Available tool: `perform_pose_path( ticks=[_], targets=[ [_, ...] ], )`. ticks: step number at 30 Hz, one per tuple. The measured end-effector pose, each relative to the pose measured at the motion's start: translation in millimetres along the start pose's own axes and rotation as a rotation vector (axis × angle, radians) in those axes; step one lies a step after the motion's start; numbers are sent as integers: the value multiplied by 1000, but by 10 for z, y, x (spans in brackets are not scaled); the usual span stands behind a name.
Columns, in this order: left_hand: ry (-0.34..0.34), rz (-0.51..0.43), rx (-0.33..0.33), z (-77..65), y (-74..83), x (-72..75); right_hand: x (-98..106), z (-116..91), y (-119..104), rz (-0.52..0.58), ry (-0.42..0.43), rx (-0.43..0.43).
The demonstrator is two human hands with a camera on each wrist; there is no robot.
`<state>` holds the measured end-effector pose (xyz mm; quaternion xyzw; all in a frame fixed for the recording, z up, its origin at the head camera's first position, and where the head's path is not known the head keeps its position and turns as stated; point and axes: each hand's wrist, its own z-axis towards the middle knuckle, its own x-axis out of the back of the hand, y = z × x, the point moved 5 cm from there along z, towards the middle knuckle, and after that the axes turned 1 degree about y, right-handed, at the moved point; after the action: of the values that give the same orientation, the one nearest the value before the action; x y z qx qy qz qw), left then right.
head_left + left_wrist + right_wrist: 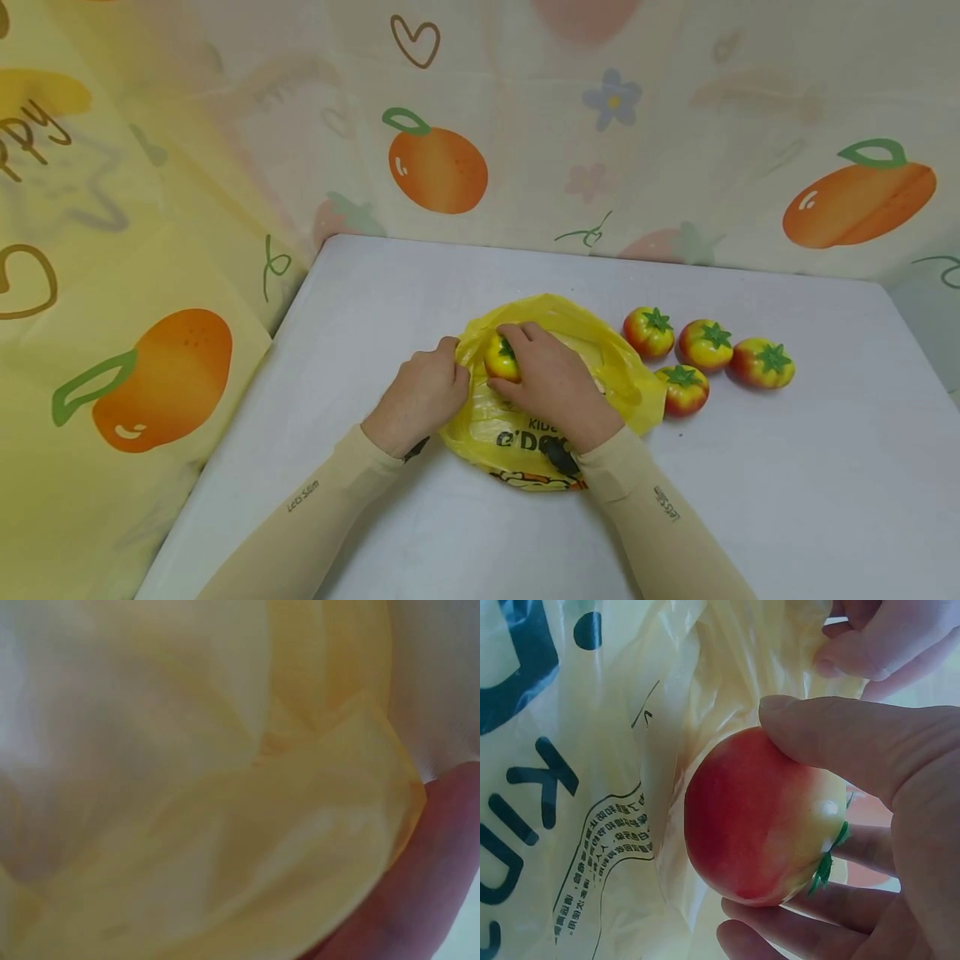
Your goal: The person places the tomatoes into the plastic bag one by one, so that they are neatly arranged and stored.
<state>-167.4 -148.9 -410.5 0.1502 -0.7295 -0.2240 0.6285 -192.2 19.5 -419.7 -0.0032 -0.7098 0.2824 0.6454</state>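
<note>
A yellow plastic bag (pixel 483 421) with dark print lies on the table, its mouth spread open. My left hand (pixel 423 387) pinches the bag's left rim; in the left wrist view, yellow film (pixel 300 847) fills most of the picture beside a finger (pixel 420 877). Over the bag's mouth, my right hand (pixel 555 375) grips a red-and-yellow tomato (pixel 498 357) with a green leafy top. From the right wrist view, thumb and fingers hold the tomato (pixel 750 817) from opposite sides, close against the bag's film (pixel 622 750).
Several more tomatoes sit right of the bag: one front tomato (pixel 684 390) near the bag's edge, others behind it, such as the rightmost tomato (pixel 761 363). The white table (pixel 810 483) meets a fruit-patterned curtain (pixel 517 167) at its back and left.
</note>
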Motion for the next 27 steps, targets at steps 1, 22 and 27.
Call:
perform_pose_path(
  ticks=[1, 22, 27],
  targets=[
    [-1, 1, 1, 0, 1, 0, -2, 1, -1, 0, 0, 0],
    [-17, 6, 18, -9, 10, -5, -49, 1, -16, 5, 23, 45],
    [-14, 18, 13, -8, 13, -8, -49, 1, -11, 1, 25, 43]
  ],
)
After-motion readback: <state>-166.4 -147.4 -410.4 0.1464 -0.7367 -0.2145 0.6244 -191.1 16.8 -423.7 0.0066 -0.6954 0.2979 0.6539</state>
